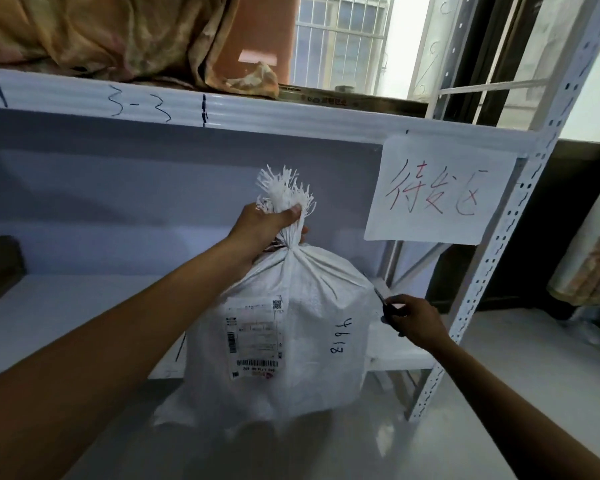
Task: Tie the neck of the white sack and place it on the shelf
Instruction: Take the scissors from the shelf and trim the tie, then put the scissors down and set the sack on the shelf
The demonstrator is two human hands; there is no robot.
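White sack (291, 341) already cinched below left hand (267, 226) clenching its neck; right hand (416, 323) pinching pen (381, 299) beside; shelf (66, 306) placing remaining.

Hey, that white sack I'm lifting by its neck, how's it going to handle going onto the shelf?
The white sack looks soft-sided: its woven cloth gathers into pleats under the left hand, so it'll probably sag and settle rather than stand rigid. It bulges full, so likely fairly heavy. The right hand holds a pen-like tool, which limits steadying.
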